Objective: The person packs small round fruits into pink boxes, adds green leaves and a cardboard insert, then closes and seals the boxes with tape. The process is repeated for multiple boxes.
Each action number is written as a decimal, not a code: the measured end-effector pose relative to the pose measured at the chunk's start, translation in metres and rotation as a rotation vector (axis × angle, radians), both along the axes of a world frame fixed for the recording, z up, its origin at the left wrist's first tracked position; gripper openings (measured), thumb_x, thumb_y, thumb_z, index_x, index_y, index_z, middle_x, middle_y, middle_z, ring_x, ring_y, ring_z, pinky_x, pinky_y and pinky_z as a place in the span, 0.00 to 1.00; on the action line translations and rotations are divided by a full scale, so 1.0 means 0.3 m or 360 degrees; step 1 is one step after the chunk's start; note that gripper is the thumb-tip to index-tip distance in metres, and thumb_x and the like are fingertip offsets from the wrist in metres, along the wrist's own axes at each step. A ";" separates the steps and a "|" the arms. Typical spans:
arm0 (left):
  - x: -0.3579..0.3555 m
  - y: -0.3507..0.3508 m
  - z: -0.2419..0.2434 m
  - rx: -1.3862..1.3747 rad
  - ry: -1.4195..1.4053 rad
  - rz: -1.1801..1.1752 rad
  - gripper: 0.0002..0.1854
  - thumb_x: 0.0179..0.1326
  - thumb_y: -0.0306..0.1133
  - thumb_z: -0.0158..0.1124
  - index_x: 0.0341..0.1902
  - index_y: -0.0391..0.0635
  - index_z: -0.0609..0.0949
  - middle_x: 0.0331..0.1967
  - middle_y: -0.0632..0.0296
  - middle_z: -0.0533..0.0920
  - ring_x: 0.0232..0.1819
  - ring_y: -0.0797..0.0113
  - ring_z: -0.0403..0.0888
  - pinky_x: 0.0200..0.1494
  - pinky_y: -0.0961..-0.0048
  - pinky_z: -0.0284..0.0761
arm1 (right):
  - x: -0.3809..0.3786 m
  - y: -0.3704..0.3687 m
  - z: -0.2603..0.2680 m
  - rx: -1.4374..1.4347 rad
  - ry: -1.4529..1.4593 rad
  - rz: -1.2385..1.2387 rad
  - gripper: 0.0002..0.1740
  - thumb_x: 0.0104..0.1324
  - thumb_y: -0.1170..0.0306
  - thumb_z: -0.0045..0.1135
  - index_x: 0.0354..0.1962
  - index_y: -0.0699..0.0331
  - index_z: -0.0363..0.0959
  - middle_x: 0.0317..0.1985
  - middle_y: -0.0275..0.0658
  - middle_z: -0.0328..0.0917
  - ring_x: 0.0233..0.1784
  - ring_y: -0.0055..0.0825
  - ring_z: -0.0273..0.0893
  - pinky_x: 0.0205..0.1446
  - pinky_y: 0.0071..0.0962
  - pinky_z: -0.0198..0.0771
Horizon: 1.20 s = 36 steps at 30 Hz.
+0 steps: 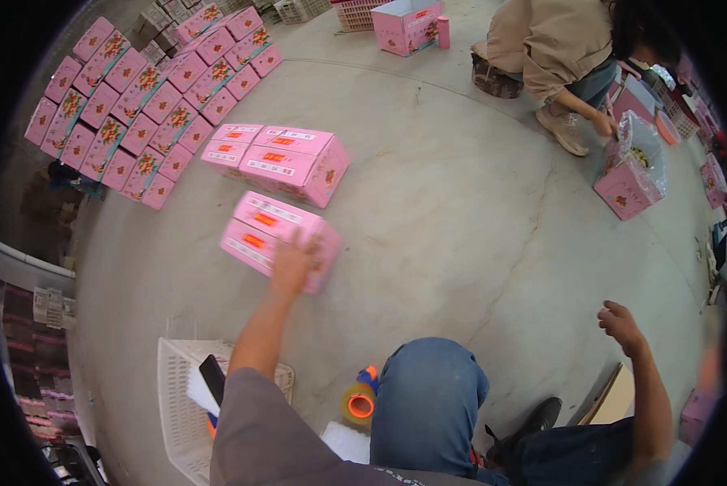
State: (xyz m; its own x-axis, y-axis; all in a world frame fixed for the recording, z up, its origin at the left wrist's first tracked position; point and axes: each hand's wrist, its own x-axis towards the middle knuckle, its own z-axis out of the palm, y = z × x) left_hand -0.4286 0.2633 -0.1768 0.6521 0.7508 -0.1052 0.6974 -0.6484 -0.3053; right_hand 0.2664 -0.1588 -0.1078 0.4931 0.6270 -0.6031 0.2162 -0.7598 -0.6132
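My left hand (295,258) lies on the near right edge of a closed pink printed carton (260,234), fingers spread over its top and end; it looks blurred. Just beyond it two more closed pink cartons (296,161) stand side by side on the floor. My right hand (621,325) is held up at the right, over the floor, fingers loosely curled, with nothing seen in it. An orange and blue tape dispenser with a yellowish tape roll (358,404) lies beside my bent knee.
Pink cartons (120,103) are stacked at the upper left. A white plastic crate (178,419) holding a phone (213,378) stands near my left arm. A co-worker (558,54) sits at the upper right, one hand at an open, plastic-lined pink carton (628,188). Flat cardboard (609,398) lies near my right leg.
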 end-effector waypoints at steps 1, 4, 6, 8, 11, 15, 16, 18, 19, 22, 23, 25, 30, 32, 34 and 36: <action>-0.028 0.060 0.000 0.0023 0.0162 0.0253 0.21 0.75 0.47 0.60 0.68 0.64 0.86 0.85 0.70 0.66 0.86 0.48 0.58 0.82 0.26 0.49 | 0.040 -0.034 0.069 0.0073 0.0019 -0.0026 0.43 0.74 0.59 0.61 0.76 0.81 0.61 0.44 0.35 0.80 0.44 0.22 0.77 0.45 0.26 0.74; -0.060 0.182 0.017 0.0078 0.0067 0.0740 0.23 0.74 0.42 0.59 0.70 0.62 0.84 0.85 0.64 0.66 0.87 0.48 0.57 0.81 0.23 0.47 | 0.109 -0.113 0.220 0.0051 -0.0010 -0.0177 0.45 0.76 0.62 0.59 0.79 0.81 0.53 0.44 0.36 0.78 0.43 0.22 0.75 0.44 0.25 0.73; -0.043 0.198 0.033 0.0002 0.0212 0.0685 0.25 0.73 0.39 0.58 0.72 0.60 0.82 0.85 0.61 0.66 0.87 0.47 0.56 0.81 0.23 0.48 | 0.116 -0.156 0.261 0.0059 0.0044 -0.0231 0.45 0.76 0.63 0.59 0.80 0.81 0.50 0.45 0.37 0.79 0.44 0.23 0.76 0.45 0.26 0.73; 0.004 0.151 0.023 -0.0191 0.0265 0.0704 0.25 0.72 0.35 0.57 0.71 0.53 0.82 0.82 0.55 0.69 0.86 0.47 0.59 0.81 0.27 0.52 | 0.109 -0.183 0.280 0.0036 0.0055 -0.0301 0.45 0.77 0.64 0.58 0.81 0.80 0.48 0.46 0.39 0.80 0.44 0.24 0.77 0.46 0.26 0.74; 0.086 0.016 -0.020 -0.0551 0.0036 0.0810 0.27 0.72 0.40 0.61 0.73 0.48 0.79 0.78 0.51 0.73 0.80 0.46 0.68 0.78 0.37 0.64 | 0.066 -0.192 0.290 0.0063 0.0185 -0.0257 0.46 0.76 0.63 0.58 0.81 0.80 0.48 0.50 0.41 0.82 0.47 0.27 0.80 0.49 0.27 0.76; 0.193 -0.173 -0.033 -0.0880 -0.0145 0.0602 0.32 0.71 0.45 0.65 0.74 0.43 0.76 0.76 0.46 0.75 0.75 0.44 0.75 0.73 0.47 0.74 | -0.005 -0.152 0.332 -0.0007 0.0269 0.0088 0.46 0.76 0.62 0.58 0.81 0.78 0.51 0.53 0.44 0.84 0.50 0.29 0.82 0.52 0.28 0.77; 0.217 -0.206 -0.012 -0.0894 -0.0175 0.0486 0.32 0.71 0.46 0.65 0.73 0.41 0.77 0.75 0.44 0.75 0.75 0.44 0.75 0.73 0.48 0.75 | -0.019 -0.142 0.343 0.0011 0.0259 0.0154 0.45 0.75 0.62 0.58 0.80 0.79 0.53 0.53 0.44 0.84 0.50 0.29 0.82 0.53 0.29 0.77; 0.269 -0.255 0.063 -0.0993 -0.0307 0.0491 0.33 0.70 0.46 0.66 0.71 0.38 0.77 0.73 0.41 0.77 0.75 0.43 0.74 0.73 0.49 0.74 | -0.035 -0.135 0.364 0.0013 0.0162 0.0314 0.43 0.75 0.61 0.58 0.78 0.78 0.58 0.51 0.45 0.86 0.51 0.29 0.83 0.54 0.30 0.77; 0.305 -0.272 0.110 -0.0995 -0.0358 0.0422 0.33 0.69 0.47 0.67 0.71 0.37 0.78 0.72 0.40 0.78 0.75 0.42 0.74 0.74 0.49 0.74 | -0.036 -0.133 0.373 -0.0005 0.0072 0.0389 0.42 0.75 0.61 0.58 0.77 0.78 0.60 0.51 0.45 0.86 0.51 0.29 0.83 0.55 0.30 0.77; 0.419 -0.296 0.297 -0.0867 -0.0454 0.0156 0.34 0.68 0.45 0.69 0.71 0.33 0.78 0.70 0.36 0.79 0.71 0.39 0.77 0.74 0.50 0.73 | -0.019 -0.153 0.390 -0.0123 -0.0193 0.0557 0.39 0.74 0.58 0.57 0.75 0.75 0.66 0.48 0.46 0.88 0.53 0.32 0.84 0.59 0.35 0.77; 0.469 -0.298 0.365 -0.0938 -0.0548 0.0102 0.34 0.69 0.45 0.69 0.71 0.33 0.78 0.70 0.36 0.79 0.71 0.39 0.78 0.74 0.51 0.73 | -0.010 -0.158 0.390 -0.0165 -0.0265 0.0650 0.40 0.75 0.55 0.57 0.76 0.73 0.65 0.49 0.46 0.88 0.54 0.35 0.83 0.62 0.37 0.77; 0.575 -0.326 0.515 -0.1017 -0.0628 0.0076 0.35 0.70 0.46 0.70 0.72 0.33 0.78 0.71 0.38 0.79 0.70 0.40 0.79 0.73 0.53 0.74 | 0.005 -0.167 0.388 -0.0130 -0.0289 0.0677 0.41 0.76 0.54 0.57 0.76 0.73 0.65 0.52 0.49 0.87 0.58 0.36 0.83 0.67 0.39 0.75; 0.928 -0.543 0.776 -0.1196 -0.0691 -0.0265 0.34 0.71 0.45 0.72 0.72 0.35 0.78 0.70 0.40 0.80 0.69 0.44 0.81 0.71 0.57 0.77 | 0.004 -0.209 0.414 0.0011 -0.0330 0.0732 0.43 0.78 0.49 0.56 0.78 0.72 0.62 0.64 0.52 0.83 0.63 0.43 0.83 0.69 0.39 0.75; 1.067 -0.665 0.823 -0.1337 -0.0656 -0.0498 0.34 0.72 0.44 0.71 0.73 0.35 0.77 0.69 0.41 0.81 0.69 0.48 0.82 0.70 0.58 0.78 | -0.009 -0.223 0.436 0.0069 -0.0343 0.0725 0.44 0.78 0.47 0.56 0.78 0.71 0.62 0.66 0.53 0.82 0.66 0.45 0.81 0.71 0.39 0.75; 1.188 -0.789 0.839 -0.1339 -0.0499 -0.0835 0.32 0.72 0.43 0.71 0.73 0.37 0.77 0.69 0.43 0.80 0.69 0.48 0.81 0.70 0.59 0.78 | -0.021 -0.239 0.461 0.0073 -0.0333 0.0721 0.45 0.77 0.46 0.57 0.78 0.71 0.62 0.68 0.53 0.81 0.69 0.46 0.80 0.71 0.39 0.74; 1.290 -0.908 0.825 -0.1438 -0.0348 -0.1047 0.32 0.74 0.44 0.69 0.73 0.37 0.76 0.71 0.43 0.79 0.69 0.48 0.80 0.71 0.59 0.77 | -0.030 -0.255 0.482 0.0055 -0.0344 0.0727 0.46 0.77 0.46 0.57 0.78 0.70 0.62 0.69 0.53 0.80 0.71 0.46 0.78 0.73 0.39 0.74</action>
State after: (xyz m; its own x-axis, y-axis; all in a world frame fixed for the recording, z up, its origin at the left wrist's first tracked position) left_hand -0.0417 -0.0091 0.0706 0.9623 -0.0364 -0.2695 0.1214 -0.8291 0.5457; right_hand 0.2574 -0.2353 0.0368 0.2748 0.8255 -0.4930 0.6466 -0.5381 -0.5407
